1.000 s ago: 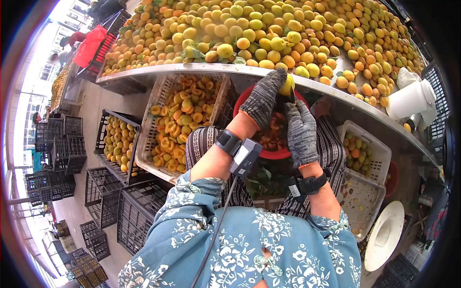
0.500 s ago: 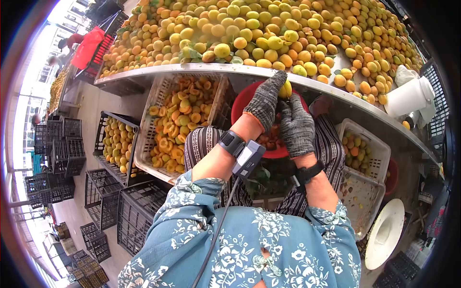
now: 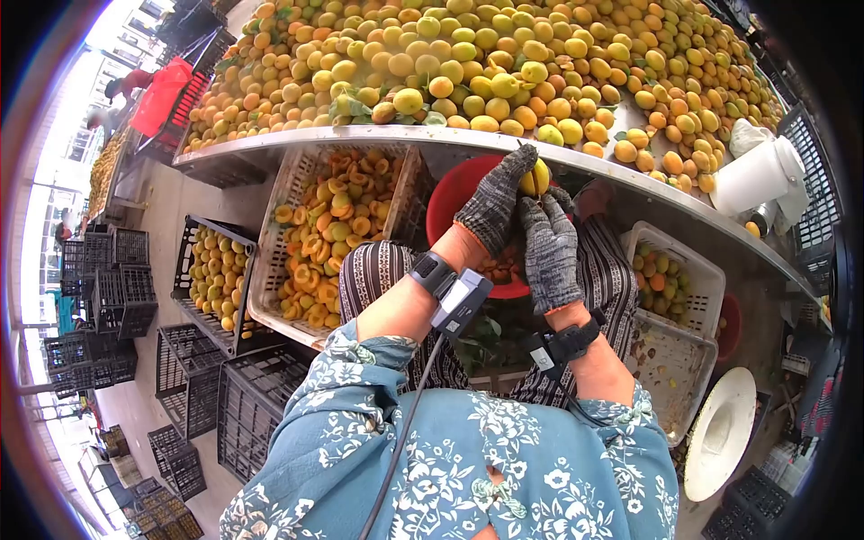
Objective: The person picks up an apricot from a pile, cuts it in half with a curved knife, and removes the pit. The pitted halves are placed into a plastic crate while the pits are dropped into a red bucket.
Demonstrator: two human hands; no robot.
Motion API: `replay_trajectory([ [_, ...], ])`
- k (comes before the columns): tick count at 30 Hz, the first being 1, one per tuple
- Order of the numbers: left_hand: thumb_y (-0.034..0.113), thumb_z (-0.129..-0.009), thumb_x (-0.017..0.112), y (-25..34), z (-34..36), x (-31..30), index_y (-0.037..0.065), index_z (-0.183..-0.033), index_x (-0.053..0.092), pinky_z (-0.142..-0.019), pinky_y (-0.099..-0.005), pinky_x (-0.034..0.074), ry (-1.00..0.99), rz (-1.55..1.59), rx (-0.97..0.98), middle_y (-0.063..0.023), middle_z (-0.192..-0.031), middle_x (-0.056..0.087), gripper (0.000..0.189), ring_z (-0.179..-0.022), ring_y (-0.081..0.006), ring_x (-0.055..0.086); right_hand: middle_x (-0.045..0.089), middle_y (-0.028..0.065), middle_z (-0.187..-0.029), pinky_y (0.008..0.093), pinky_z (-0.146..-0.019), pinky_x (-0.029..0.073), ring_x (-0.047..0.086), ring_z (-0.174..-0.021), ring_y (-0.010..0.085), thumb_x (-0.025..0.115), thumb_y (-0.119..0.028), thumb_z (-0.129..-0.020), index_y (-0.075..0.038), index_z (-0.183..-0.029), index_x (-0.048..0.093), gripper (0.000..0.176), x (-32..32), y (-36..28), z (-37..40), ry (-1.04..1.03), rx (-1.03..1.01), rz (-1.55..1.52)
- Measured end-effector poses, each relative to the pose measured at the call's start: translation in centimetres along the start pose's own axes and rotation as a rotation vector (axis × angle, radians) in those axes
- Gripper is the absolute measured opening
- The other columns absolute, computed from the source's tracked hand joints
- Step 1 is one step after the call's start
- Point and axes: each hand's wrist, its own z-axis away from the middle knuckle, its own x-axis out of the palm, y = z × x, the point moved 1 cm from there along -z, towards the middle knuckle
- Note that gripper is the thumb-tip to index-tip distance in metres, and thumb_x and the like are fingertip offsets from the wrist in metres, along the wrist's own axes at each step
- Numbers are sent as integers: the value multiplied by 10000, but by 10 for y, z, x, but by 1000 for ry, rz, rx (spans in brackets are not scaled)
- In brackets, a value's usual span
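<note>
Both my hands wear dark grey knit gloves and meet above a red basin (image 3: 443,200) between my knees. A yellow-green apricot (image 3: 535,178) with a dark line down its side is pinched between them. My left hand (image 3: 497,205) closes on it from the left, thumb and fingers near its top. My right hand (image 3: 550,256) has its fingers bent against the fruit from below and the right. Whether a small tool is also in that hand is hidden. Brownish-orange bits (image 3: 500,268) lie in the basin, partly covered by my hands.
A metal-edged table (image 3: 360,135) heaped with apricots (image 3: 405,63) stands ahead. To the left are a crate of halved apricots (image 3: 261,283), a black crate of whole ones (image 3: 186,270) and stacked black crates (image 3: 261,414). White crates (image 3: 711,333), a white bucket (image 3: 756,180) and a white stool (image 3: 723,432) stand right.
The apricot has turned and now shows a dark line down its side. My right hand has shifted slightly down and left, and its wrist has rotated. The view has moved a little.
</note>
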Motion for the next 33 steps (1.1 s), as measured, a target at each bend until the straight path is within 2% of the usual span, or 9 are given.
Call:
replay_trajectory([
  [3,369,-935,559,1,7,6,41,-950,601,-765,-322,518,-81,72,-111,-150,-877,654,330,-787,-226,624,585,36,-930,261,-668,461,537,-754,114,603,-105,-910,6,-1040,620,172,0,2,-1,25,12,-122],
  [8,351,-941,569,5,-1,1,46,-1007,611,-789,-296,508,72,-165,129,-80,-968,648,315,-863,-163,609,654,133,-975,288,-757,479,597,-849,163,578,-124,-922,32,-1089,617,232,-15,-20,-3,-35,-57,547],
  [11,338,-938,586,12,4,-2,45,-1092,601,-819,-261,494,26,-208,146,-32,-1007,625,331,-915,-110,589,670,181,-948,319,-765,483,629,-845,230,567,-139,-927,48,-1068,620,241,-25,-16,-16,-53,-18,223],
  [13,314,-930,600,19,-7,-9,52,-1106,586,-827,-262,488,-145,-588,246,-31,-991,619,317,-902,-109,585,670,192,-899,330,-759,485,639,-829,278,565,-144,-928,53,-1062,623,245,-32,-9,-19,-71,-160,361],
  [15,297,-924,607,19,-11,-11,51,-1109,575,-837,-278,493,-141,-537,196,-40,-987,619,310,-902,-121,589,661,191,-916,323,-769,487,636,-853,269,571,-133,-919,48,-1068,624,241,-30,-14,-15,-88,-206,473],
  [18,289,-934,593,19,-16,-18,46,-1089,576,-836,-299,505,-79,-644,355,-44,-975,618,289,-895,-138,597,643,207,-995,348,-806,494,626,-928,297,572,-108,-903,31,-1073,630,227,-26,-13,-13,-61,22,290],
  [20,297,-954,562,22,-18,-18,39,-1090,579,-834,-296,503,17,-241,310,-43,-987,622,293,-891,-145,596,631,212,-1038,366,-832,493,618,-955,316,573,-103,-897,23,-1079,632,229,-31,3,-9,-92,-87,392],
  [22,273,-959,553,24,-8,-14,41,-1071,594,-835,-278,488,42,-254,284,-38,-978,618,261,-887,-122,574,620,218,-1080,383,-859,491,609,-982,335,574,-98,-890,15,-1085,633,233,-36,11,-8,-119,-202,497],
  [33,370,-978,512,8,-5,-2,37,-1142,608,-819,-244,487,146,-498,253,-18,-1021,630,383,-901,-96,578,628,255,-1069,406,-892,458,587,-1027,379,582,-207,-908,71,-1121,586,351,-30,16,-19,-30,-82,398],
])
